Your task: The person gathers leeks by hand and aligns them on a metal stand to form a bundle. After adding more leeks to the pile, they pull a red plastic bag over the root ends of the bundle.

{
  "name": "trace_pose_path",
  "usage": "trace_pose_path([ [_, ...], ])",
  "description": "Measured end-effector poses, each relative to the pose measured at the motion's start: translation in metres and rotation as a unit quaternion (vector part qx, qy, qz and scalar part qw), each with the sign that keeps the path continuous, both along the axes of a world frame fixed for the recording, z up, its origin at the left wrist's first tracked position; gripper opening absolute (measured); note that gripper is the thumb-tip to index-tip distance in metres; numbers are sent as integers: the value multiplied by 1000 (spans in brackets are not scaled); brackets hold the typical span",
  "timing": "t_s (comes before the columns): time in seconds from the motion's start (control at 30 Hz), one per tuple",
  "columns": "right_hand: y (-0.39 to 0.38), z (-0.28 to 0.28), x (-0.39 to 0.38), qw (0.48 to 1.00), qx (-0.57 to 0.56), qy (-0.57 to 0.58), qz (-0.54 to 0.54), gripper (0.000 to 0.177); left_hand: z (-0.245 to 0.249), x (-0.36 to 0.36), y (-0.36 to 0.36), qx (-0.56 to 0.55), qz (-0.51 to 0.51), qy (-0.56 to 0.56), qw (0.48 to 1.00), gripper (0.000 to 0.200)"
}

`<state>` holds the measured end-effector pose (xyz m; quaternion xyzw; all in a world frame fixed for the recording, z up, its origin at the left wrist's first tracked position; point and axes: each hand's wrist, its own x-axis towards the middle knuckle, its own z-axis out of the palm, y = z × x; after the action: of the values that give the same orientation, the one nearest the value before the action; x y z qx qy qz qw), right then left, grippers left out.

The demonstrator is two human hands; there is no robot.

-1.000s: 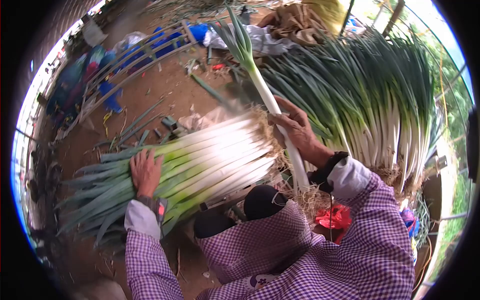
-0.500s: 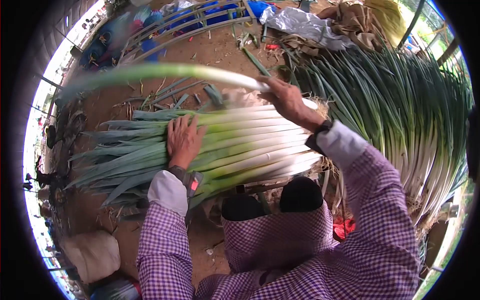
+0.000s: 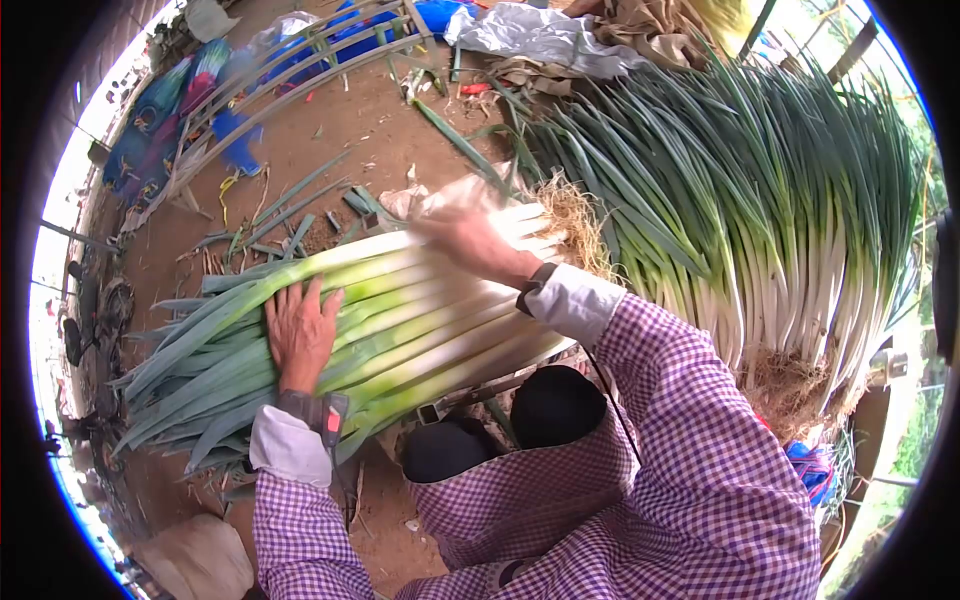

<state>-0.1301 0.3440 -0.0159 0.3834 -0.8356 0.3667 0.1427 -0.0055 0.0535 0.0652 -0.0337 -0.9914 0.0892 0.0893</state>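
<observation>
A thick row of leeks (image 3: pixel 400 325) lies side by side before me, white ends and roots to the right, green leaves to the left. My left hand (image 3: pixel 303 335) rests flat with spread fingers on the green part of the row. Over the white stems near the far side is my right hand (image 3: pixel 470 242), smeared by motion, its fingers not clear. Along that far side a leek (image 3: pixel 340 257) lies on top of the row, its white end reaching under my right hand.
A large heap of leeks (image 3: pixel 740 210) stands at the right, leaves pointing away. At the back lie a pale wooden frame (image 3: pixel 300 85), a silvery sheet (image 3: pixel 545 40) and brown sacking (image 3: pixel 650 25). Cut leaves (image 3: pixel 300 195) litter the soil. A pale sack (image 3: pixel 195 560) sits at lower left.
The leek raised in my right hand came down onto the far side of the row. My right hand moved down and left. My left hand stays flat on the leeks; the view has shifted right.
</observation>
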Motion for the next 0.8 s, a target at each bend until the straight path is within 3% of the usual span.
trace_pose_path([
  [0.37, 26, -30, -20, 993, -75, -89, 18, 37, 6, 0, 4, 35, -16, 7, 999, 49],
  [0.53, 30, -28, -20, 989, -50, -136, 17, 34, 7, 0, 3, 59, -46, 38, 996, 49],
  [0.8, 29, -26, -16, 994, -31, -105, -17, 25, 7, 4, 1, 115, -41, 50, 991, 50],
])
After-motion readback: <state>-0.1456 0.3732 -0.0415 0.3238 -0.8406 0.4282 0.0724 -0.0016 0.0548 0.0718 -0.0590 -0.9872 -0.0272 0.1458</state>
